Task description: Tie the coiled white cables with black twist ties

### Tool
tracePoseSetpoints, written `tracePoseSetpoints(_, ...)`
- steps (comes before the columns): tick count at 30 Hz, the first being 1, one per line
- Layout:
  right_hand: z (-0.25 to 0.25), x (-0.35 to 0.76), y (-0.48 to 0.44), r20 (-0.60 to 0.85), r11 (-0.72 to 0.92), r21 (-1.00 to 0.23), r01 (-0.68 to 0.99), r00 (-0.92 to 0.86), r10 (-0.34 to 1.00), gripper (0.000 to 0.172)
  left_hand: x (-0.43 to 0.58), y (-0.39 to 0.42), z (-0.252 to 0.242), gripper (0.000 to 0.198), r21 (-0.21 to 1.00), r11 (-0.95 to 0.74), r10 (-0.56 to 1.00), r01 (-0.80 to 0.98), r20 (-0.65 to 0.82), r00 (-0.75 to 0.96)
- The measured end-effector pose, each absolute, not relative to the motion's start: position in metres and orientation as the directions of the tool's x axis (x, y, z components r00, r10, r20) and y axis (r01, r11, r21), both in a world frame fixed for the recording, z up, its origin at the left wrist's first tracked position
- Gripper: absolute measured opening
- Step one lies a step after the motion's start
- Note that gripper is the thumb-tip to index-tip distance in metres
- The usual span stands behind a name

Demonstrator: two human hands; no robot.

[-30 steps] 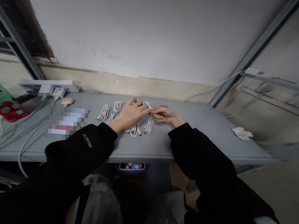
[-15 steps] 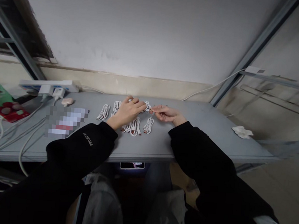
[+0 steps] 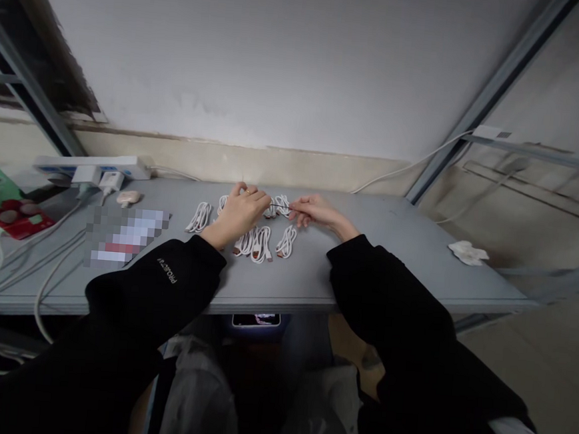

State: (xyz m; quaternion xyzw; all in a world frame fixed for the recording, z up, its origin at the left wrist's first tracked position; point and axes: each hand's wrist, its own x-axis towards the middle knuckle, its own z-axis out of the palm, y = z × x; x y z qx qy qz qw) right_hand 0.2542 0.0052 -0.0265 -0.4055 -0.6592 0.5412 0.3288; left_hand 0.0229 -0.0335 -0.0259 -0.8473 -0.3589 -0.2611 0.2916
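Note:
A thin black strand (image 3: 280, 206), perhaps a twist tie, stretches between my two hands just above the desk. My left hand (image 3: 242, 212) is closed, its fingertips pinching the strand's left end. At the other end, my right hand (image 3: 318, 212) pinches it between thumb and fingers. Coiled white cables lie around and below the hands: one bundle (image 3: 199, 217) to the left, a cluster (image 3: 261, 244) in front, a single bundle (image 3: 286, 241) beside that, and more coils (image 3: 282, 205) behind the strand. My left hand and forearm hide part of the coils.
On the grey desk (image 3: 389, 278), a pixelated phone-like item (image 3: 130, 234) and a pale pink case (image 3: 128, 198) lie left. Behind them stands a white power strip (image 3: 93, 163) with plugged-in chargers. Loose cords trail over the left edge. A crumpled tissue (image 3: 468, 252) lies right.
My hands are farther apart, my left hand having shifted slightly left. More of the black strand shows, pulled straight between them. The cable bundles stay in place.

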Motion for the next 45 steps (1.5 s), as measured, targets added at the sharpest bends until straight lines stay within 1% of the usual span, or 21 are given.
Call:
tracePoseSetpoints(3,-0.027,0.253,0.006,0.07,0.175,-0.962,0.211,-0.428,0.901,0.027,0.023,-0.034,-0.026,0.024,-0.278,-0.567,0.488,0.775,0.645,0.588)
tracePoseSetpoints(5,-0.024,0.255,0.004,0.081,0.185,-0.963,0.194,-0.446,0.891,0.029,0.023,-0.034,-0.025,0.024,-0.275,-0.561,0.5,0.781,0.639,0.585)
tracePoseSetpoints(10,-0.014,0.262,-0.001,0.002,0.088,-0.988,0.129,-0.553,0.833,0.028,0.024,-0.036,-0.023,0.024,-0.303,-0.553,0.53,0.776,0.59,0.609)
tracePoseSetpoints(13,-0.015,0.265,0.0,-0.035,0.046,-0.99,0.134,-0.546,0.837,0.026,0.026,-0.038,-0.022,0.025,-0.252,-0.572,0.57,0.781,0.562,0.599)
tracePoseSetpoints(15,-0.017,0.266,0.003,-0.036,0.033,-0.991,0.13,-0.5,0.865,0.023,0.026,-0.04,-0.022,0.024,-0.166,-0.587,0.603,0.792,0.564,0.565)
tracePoseSetpoints(18,-0.022,0.269,0.01,0.001,0.045,-0.993,0.111,-0.371,0.929,0.02,0.025,-0.04,-0.024,0.021,0.019,-0.567,0.666,0.824,0.599,0.445)
tracePoseSetpoints(21,-0.026,0.274,0.019,0.087,0.097,-0.993,0.068,-0.135,0.987,0.02,0.022,-0.038,-0.025,0.023,0.237,-0.477,0.738,0.846,0.63,0.24)
tracePoseSetpoints(23,-0.03,0.279,0.025,0.149,0.145,-0.988,0.061,0.065,0.987,0.017,0.022,-0.037,-0.026,0.025,0.369,-0.412,0.779,0.833,0.617,0.112)
tracePoseSetpoints(24,-0.032,0.282,0.028,0.175,0.164,-0.983,0.083,0.161,0.971,0.015,0.022,-0.036,-0.025,0.025,0.42,-0.386,0.793,0.821,0.605,0.064)
tracePoseSetpoints(26,-0.037,0.287,0.034,0.226,0.166,-0.965,0.204,0.321,0.92,0.014,0.023,-0.036,-0.024,0.024,0.491,-0.347,0.809,0.799,0.588,-0.011)
tracePoseSetpoints(28,-0.043,0.292,0.04,0.275,0.125,-0.926,0.357,0.407,0.871,0.015,0.023,-0.036,-0.023,0.024,0.532,-0.322,0.808,0.783,0.585,-0.065)
tracePoseSetpoints(30,-0.05,0.298,0.044,0.284,0.075,-0.895,0.44,0.431,0.856,0.015,0.022,-0.035,-0.023,0.023,0.556,-0.306,0.803,0.773,0.587,-0.105)
tracePoseSetpoints(34,-0.059,0.307,0.047,0.252,-0.062,-0.829,0.555,0.471,0.846,0.015,0.02,-0.031,-0.024,0.021,0.577,-0.293,0.789,0.763,0.596,-0.148)
tracePoseSetpoints(37,-0.059,0.309,0.047,0.276,-0.136,-0.783,0.607,0.535,0.798,0.014,0.018,-0.027,-0.027,0.02,0.587,-0.299,0.782,0.752,0.603,-0.16)
tracePoseSetpoints(39,-0.059,0.308,0.048,0.297,-0.147,-0.771,0.62,0.554,0.778,0.021,0.017,-0.024,-0.03,0.02,0.595,-0.307,0.781,0.743,0.603,-0.16)
tracePoseSetpoints(41,-0.06,0.305,0.05,0.324,-0.122,-0.757,0.641,0.531,0.783,0.026,0.016,-0.022,-0.033,0.02,0.603,-0.309,0.786,0.735,0.597,-0.16)
tracePoseSetpoints(45,-0.065,0.297,0.055,0.423,0.029,-0.687,0.726,0.367,0.828,0.022,0.012,-0.017,-0.035,0.019,0.634,-0.298,0.8,0.713,0.573,-0.176)
